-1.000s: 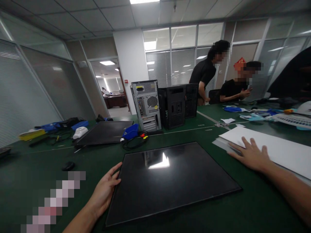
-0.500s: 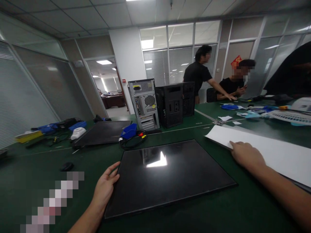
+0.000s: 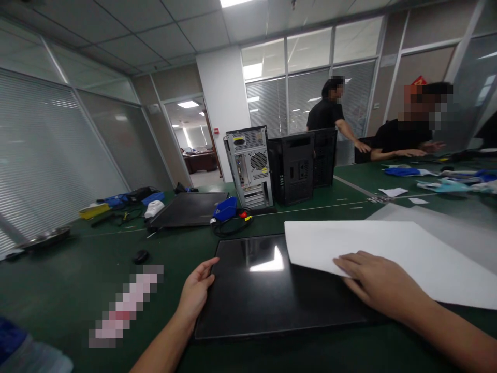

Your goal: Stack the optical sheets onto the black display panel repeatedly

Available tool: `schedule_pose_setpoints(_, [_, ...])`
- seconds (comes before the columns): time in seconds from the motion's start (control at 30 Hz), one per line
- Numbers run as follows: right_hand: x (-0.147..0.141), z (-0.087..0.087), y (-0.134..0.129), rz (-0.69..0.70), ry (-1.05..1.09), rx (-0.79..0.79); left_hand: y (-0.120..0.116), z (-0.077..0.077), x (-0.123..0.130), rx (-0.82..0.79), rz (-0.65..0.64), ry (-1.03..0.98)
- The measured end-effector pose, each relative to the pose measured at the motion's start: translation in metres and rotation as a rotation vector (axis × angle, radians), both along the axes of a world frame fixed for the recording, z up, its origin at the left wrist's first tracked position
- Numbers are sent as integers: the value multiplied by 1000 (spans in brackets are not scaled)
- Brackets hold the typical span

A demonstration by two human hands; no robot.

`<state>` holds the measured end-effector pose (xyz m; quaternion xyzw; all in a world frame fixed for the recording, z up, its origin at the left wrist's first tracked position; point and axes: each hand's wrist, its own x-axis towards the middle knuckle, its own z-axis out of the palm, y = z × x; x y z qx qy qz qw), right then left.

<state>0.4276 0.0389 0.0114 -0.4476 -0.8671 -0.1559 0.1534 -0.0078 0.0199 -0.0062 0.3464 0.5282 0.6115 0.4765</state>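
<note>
A black flat screen panel (image 3: 267, 305) lies face up on the green table, a ceiling light mirrored in its glossy surface. My left hand (image 3: 196, 290) is at the panel's left edge, thumb and fingertips holding it. With my right hand (image 3: 368, 280) I grip the near edge of a large white sheet (image 3: 349, 238), fingers on top and thumb below. The sheet covers the panel's upper right part and hides that corner. Behind it lies a translucent greyish sheet (image 3: 458, 228).
Computer cases, one silver (image 3: 250, 171) and others black (image 3: 293, 171), stand behind the panel. A blue object with a cable (image 3: 225, 210) and another dark panel (image 3: 190, 210) lie left. A black round object (image 3: 140, 256) is nearer. Two people (image 3: 326, 111) are across the table.
My right hand has brought the white sheet leftward over the right part of the panel. My left hand stays on the panel's left edge. The view has turned a little left.
</note>
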Motion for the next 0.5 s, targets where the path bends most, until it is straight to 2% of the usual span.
schedule_pose_setpoints(0.1, [-13, -1, -10, 221, 52, -70, -1, 2, 1, -13, 2, 21])
schedule_pose_setpoints(0.17, [-7, -4, -7, 232, 116, -42, -1, 2, 1, -26, -4, 39])
schedule_pose_setpoints(0.27, [14, -13, 8, 17, 189, 9, -1, 2, -1, -41, -28, 72])
schedule_pose_setpoints(0.33, [27, -17, 19, -128, 190, -34, -2, 1, -3, -53, -55, 81])
schedule_pose_setpoints(0.4, [34, -19, 24, -193, 180, -96, -3, 0, -4, -56, -78, 75])
schedule_pose_setpoints(0.5, [30, -17, 21, -215, 175, -137, -5, 3, -2, -55, -86, 72])
